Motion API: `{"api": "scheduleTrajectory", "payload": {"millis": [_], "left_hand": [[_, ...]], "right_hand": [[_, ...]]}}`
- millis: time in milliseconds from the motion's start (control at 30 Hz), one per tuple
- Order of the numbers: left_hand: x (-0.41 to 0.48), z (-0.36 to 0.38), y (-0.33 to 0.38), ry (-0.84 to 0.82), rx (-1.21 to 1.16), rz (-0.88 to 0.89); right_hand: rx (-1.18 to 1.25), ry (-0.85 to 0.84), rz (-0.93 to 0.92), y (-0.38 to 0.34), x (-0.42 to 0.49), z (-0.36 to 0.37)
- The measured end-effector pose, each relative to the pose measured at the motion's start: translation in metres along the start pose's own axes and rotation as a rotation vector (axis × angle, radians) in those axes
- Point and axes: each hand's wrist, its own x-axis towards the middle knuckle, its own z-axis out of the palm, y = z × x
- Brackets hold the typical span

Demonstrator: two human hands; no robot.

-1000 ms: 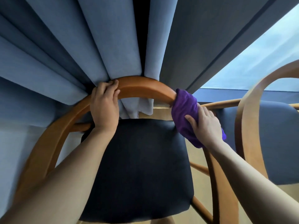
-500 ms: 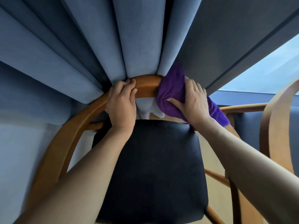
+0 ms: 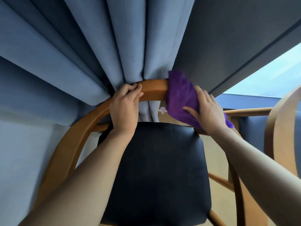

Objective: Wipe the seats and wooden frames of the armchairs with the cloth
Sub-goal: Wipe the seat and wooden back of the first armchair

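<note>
Head view, single camera, looking down over the near armchair (image 3: 71, 139).

Step in hand (judged): wiping the curved back rail (image 3: 154, 89), right of centre.

Left hand (image 3: 124, 108): fingers (image 3: 132, 88) curled over the top of the rail, clamped on it, bracing the chair.

Right hand (image 3: 210, 111): fingers spread and fairly straight, pressing the cloth (image 3: 180, 97) flat against the rail; thumb lies on the cloth, not pinching as far as I can tell.

Cloth: purple, fleecy, draped over the rail's right part, one corner trailing out behind the wrist.

To do it well: keep the left hand braced, wrap the cloth round the rail so top, front and underside all get contact, and run with the curve. The curtain (image 3: 114, 46) hangs touching the rail from behind, so avoid dragging its folds along.

Rail: warm orange-brown wood, smooth, no marks visible. Seat (image 3: 162, 168): dark padded cushion, looks even.

A second armchair (image 3: 275, 128) stands just beside, at right; probably not yet wiped
</note>
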Motion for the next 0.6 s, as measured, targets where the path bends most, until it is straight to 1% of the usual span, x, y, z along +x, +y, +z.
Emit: {"api": "scheduleTrajectory", "payload": {"millis": [67,167,300,367,500,600], "left_hand": [[-0.001,0.001,0.000,0.007,-0.016,-0.026],[0.000,0.000,-0.001,0.002,-0.072,-0.062],[0.000,-0.009,-0.007,-0.053,-0.088,-0.056],[-0.005,-0.012,-0.012,-0.085,-0.080,-0.043],[-0.019,-0.025,-0.035,-0.137,-0.025,-0.113],[-0.033,-0.040,-0.051,-0.132,0.055,-0.185]], "right_hand": [[-0.027,-0.006,0.045,0.009,-0.017,-0.002],[-0.002,-0.002,0.048,0.007,-0.018,-0.001],[0.055,0.078,-0.058,-0.015,0.005,0.003],[0.023,0.084,-0.128,-0.039,0.028,0.003],[-0.061,-0.047,-0.214,-0.083,0.068,-0.002],[-0.088,-0.126,-0.267,-0.095,0.078,-0.007]]}}
